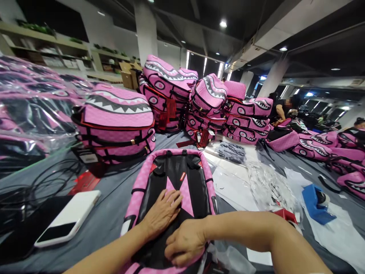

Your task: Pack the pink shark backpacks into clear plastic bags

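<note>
A pink and black backpack lies flat on the grey-covered table, right in front of me. Its middle has a black panel with pink wedge shapes, framed by a pink checked border. My left hand rests flat on this panel, fingers stretched out over a pink wedge. Lower down, my right hand is closed against the backpack, its fingers curled under. What those fingers grip, if anything, is hidden by the hand. Clear plastic wrap lies beside the backpack's lower right corner.
Stacked pink shark-mouth backpacks stand behind, and plastic-wrapped ones at left. A white power bank or phone-like device lies near black cables. To the right are plastic bags and a blue tape dispenser. A person works farther off.
</note>
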`<action>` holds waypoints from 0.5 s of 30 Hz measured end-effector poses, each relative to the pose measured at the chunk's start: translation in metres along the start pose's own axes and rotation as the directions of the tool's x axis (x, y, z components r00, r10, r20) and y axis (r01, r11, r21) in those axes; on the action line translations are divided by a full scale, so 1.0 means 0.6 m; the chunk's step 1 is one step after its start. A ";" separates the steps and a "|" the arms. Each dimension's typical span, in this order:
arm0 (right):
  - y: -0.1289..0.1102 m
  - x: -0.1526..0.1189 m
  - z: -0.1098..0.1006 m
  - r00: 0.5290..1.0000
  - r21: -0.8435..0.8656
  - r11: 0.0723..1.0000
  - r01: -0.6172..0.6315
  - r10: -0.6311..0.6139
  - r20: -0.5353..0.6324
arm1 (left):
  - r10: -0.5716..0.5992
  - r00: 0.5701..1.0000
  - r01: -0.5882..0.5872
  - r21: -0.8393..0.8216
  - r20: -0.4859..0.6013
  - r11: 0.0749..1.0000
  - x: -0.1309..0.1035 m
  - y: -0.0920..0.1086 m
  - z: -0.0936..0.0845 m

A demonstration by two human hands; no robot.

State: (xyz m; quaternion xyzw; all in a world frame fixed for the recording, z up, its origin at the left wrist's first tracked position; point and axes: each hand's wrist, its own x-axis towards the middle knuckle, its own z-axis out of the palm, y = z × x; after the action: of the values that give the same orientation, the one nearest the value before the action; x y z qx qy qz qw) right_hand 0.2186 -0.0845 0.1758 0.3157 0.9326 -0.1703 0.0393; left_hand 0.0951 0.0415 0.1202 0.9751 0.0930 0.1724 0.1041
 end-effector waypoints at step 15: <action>0.046 0.026 0.092 0.953 -0.305 0.945 -0.113 0.016 -0.302 | -0.207 0.978 0.201 0.267 -0.004 0.942 -0.038 0.024 0.049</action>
State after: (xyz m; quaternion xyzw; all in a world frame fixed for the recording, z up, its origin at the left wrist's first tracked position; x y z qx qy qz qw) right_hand 0.2210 -0.0742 0.1134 0.3578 0.9322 0.0333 -0.0441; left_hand 0.0864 0.0174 0.0895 0.9673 0.2145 0.1349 -0.0094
